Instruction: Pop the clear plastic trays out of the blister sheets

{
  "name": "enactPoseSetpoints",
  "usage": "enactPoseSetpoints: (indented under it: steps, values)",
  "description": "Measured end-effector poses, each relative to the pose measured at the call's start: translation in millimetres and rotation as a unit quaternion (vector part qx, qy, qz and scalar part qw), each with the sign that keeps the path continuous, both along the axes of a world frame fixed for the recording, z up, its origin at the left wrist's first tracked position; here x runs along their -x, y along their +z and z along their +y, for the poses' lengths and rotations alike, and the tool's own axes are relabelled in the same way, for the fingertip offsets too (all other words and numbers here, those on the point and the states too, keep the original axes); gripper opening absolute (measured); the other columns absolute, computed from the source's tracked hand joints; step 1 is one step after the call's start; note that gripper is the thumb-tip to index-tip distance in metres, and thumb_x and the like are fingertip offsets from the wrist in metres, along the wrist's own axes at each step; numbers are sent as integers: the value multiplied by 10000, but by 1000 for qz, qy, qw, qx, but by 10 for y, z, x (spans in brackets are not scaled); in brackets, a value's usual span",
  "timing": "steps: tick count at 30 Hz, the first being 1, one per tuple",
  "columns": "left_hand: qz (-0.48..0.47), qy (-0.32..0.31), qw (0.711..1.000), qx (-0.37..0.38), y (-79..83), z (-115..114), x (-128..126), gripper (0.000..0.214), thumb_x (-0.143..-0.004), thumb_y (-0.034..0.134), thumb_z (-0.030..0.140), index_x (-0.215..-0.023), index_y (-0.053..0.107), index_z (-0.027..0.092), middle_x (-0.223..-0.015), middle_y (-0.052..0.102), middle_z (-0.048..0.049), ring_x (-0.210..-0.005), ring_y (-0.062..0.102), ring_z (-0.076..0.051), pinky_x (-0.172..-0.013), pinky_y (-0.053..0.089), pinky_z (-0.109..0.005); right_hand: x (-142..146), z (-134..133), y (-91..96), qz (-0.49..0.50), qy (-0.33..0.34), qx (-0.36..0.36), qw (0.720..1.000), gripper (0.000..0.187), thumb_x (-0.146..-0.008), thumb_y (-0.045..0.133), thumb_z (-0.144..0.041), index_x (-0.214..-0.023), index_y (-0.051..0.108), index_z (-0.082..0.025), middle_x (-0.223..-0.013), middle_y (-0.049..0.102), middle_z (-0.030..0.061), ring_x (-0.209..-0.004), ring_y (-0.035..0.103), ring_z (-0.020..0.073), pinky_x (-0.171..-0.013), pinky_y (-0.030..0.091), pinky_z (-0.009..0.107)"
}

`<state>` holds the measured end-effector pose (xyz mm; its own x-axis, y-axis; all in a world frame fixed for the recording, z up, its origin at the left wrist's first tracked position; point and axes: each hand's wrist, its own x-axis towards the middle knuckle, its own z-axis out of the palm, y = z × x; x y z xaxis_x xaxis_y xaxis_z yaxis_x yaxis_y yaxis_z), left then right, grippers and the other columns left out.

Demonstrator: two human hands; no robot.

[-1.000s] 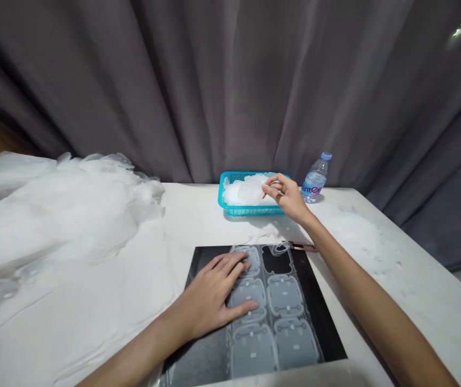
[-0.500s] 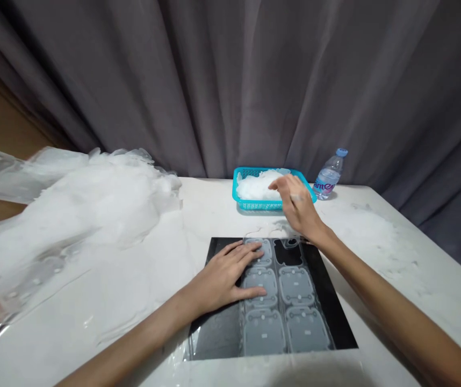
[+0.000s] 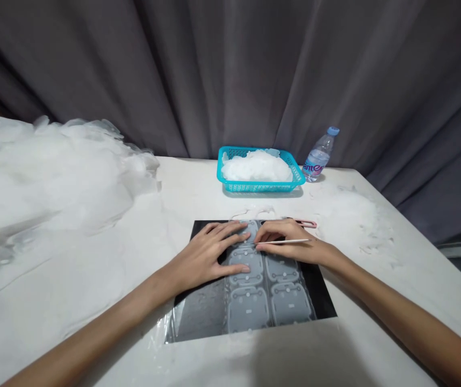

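My left hand (image 3: 218, 252) lies flat with fingers spread on a translucent plastic sheet (image 3: 249, 309) bearing rows of rounded-square moulded shapes. Beneath the sheet is a black mat (image 3: 323, 301). Pinched in my right hand (image 3: 282, 236) is a thin white stick (image 3: 290, 242), its tip by the upper shapes near my left fingertips. My right hand covers the upper right shape. Just behind that hand a slim pink-framed tool (image 3: 305, 223) lies partly hidden; I cannot make out its kind.
A turquoise basket (image 3: 263, 186) of white translucent pieces (image 3: 258, 166) stands at the back, beside a water bottle (image 3: 317, 158). A large heap of similar sheets (image 3: 61, 177) covers the left side. Thin scraps (image 3: 359, 220) lie at right. Grey curtain (image 3: 230, 70) hangs behind the table.
My right hand has come down from beside the basket to the upper part of the sheet, and the white stick now shows in it. My left hand stays flat. The view has shifted slightly.
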<state>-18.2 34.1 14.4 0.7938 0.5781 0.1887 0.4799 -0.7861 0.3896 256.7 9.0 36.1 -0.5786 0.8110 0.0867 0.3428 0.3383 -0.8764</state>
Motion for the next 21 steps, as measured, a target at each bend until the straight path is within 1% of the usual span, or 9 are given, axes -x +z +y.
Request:
enactPoseSetpoints:
  steps: [5, 10, 14, 21]
  values:
    - [49, 14, 998, -32, 31, 16, -21, 804, -881, 601, 803, -1487, 601, 275, -1646, 471, -114, -1431, 519, -373, -1181, 386, -559, 16, 7, -79, -4, 21, -47, 999, 122, -988, 700, -291, -1025, 742, -183, -1026, 761, 57, -925, 737, 193, -875, 588, 325]
    - [58, 22, 997, -56, 38, -3, -52, 843, -861, 574, 846, -1470, 620, 265, -1635, 481, -131, -1428, 517, -389, -1190, 370, -572, 25, -5, -77, -11, 36, -81, 996, 102, -1010, 674, -264, -1040, 741, -193, -1035, 758, 51, -947, 730, 192, -899, 579, 342]
    - [68, 32, 995, -69, 35, -16, -61, 857, -843, 544, 880, -1464, 633, 296, -1644, 468, -123, -1416, 517, -400, -1175, 373, -579, 44, -17, -52, -26, 36, -96, 994, 94, -1012, 674, -258, -1027, 741, -194, -1009, 765, 42, -927, 736, 186, -888, 572, 339]
    - [73, 38, 993, -83, 59, -27, -64, 876, -830, 529, 899, -1446, 655, 288, -1615, 502, -132, -1385, 534, -404, -1167, 370, -576, 54, -16, -58, -32, 30, -98, 994, 87, -1018, 665, -251, -1038, 729, -196, -1017, 761, 38, -920, 737, 174, -883, 572, 322]
